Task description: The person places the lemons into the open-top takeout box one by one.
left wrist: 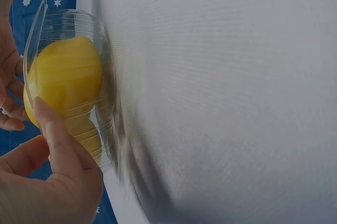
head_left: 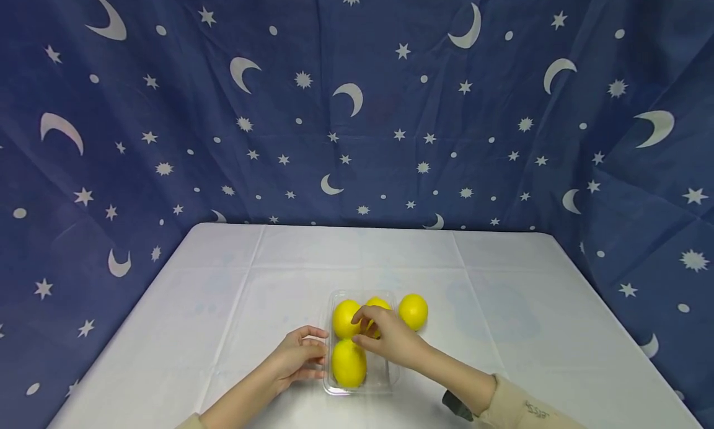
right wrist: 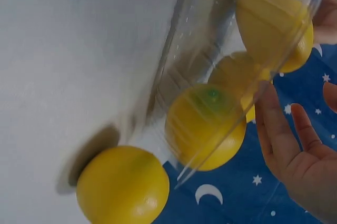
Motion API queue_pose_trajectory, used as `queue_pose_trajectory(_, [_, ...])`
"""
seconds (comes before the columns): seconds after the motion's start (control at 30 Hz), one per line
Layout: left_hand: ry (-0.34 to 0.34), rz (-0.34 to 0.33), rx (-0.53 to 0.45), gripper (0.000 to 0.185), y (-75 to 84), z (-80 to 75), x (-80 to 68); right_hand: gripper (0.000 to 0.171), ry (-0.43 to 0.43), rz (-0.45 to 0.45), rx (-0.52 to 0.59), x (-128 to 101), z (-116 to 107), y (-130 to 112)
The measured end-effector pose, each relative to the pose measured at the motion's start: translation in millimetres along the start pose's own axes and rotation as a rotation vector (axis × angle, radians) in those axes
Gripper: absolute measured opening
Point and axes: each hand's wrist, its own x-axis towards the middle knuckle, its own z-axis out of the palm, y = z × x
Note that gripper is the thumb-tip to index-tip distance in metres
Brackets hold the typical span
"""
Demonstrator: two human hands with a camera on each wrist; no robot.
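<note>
A clear plastic container [head_left: 377, 387] stands on the table with three yellow lemons in it: a front lemon [head_left: 349, 363], a back-left lemon [head_left: 346, 318] and a back-right lemon [head_left: 378, 303] partly behind my right hand. My left hand [head_left: 298, 358] rests with spread fingertips against the container's left rim. Over the container reaches my right hand [head_left: 387, 336], its thumb and fingers apart with nothing between them. One fingertip overlaps the rim in the right wrist view. Outside the container, beyond its right back corner, lies another lemon [head_left: 413, 312].
A white cloth covers the table [head_left: 251, 292]. Behind it and at both sides hangs a blue curtain [head_left: 385, 106] with moons and stars. A dark band [head_left: 457, 406] shows at the right wrist.
</note>
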Motion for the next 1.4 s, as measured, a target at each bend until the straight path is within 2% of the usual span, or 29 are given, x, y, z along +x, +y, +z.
queue_pose_trajectory(0.2, [0.007,0.002,-0.001,0.036,1.0,0.8,-0.3,0.018,0.041,-0.009,0.004,-0.5,-12.4,2.8])
queue_pose_trajectory(0.37, [0.004,0.007,-0.002,0.037,0.1,0.9,0.1,0.014,0.106,0.058,0.012,0.3,-26.2,8.7])
queue_pose_trajectory(0.43, [-0.003,0.006,-0.001,0.038,-0.6,0.4,0.3,0.014,0.130,0.090,0.052,0.8,-33.1,12.7])
queue_pose_trajectory(0.6, [-0.025,0.002,0.005,0.040,-2.3,-1.1,-1.5,0.016,0.156,0.180,0.238,2.1,-50.1,25.9])
queue_pose_trajectory(0.7, [-0.038,0.006,0.005,0.040,-2.4,-1.1,-2.6,0.019,0.168,0.232,0.293,2.7,-61.0,34.3])
queue_pose_trajectory(0.8, [-0.044,0.011,0.000,0.040,-1.0,-0.3,-2.4,0.022,0.189,0.256,0.251,4.2,-73.5,42.3])
queue_pose_trajectory(0.97, [-0.041,0.014,-0.003,0.040,1.3,0.6,-0.5,0.024,0.202,0.288,0.113,8.5,-90.3,59.6])
queue_pose_trajectory(1.2, [-0.032,0.004,0.009,0.039,3.3,1.2,-1.3,0.025,0.074,0.323,0.011,8.2,-94.2,80.9])
queue_pose_trajectory(1.4, [-0.023,0.005,0.015,0.038,4.0,2.4,-1.5,0.034,-0.018,0.367,0.001,6.0,-89.9,85.3])
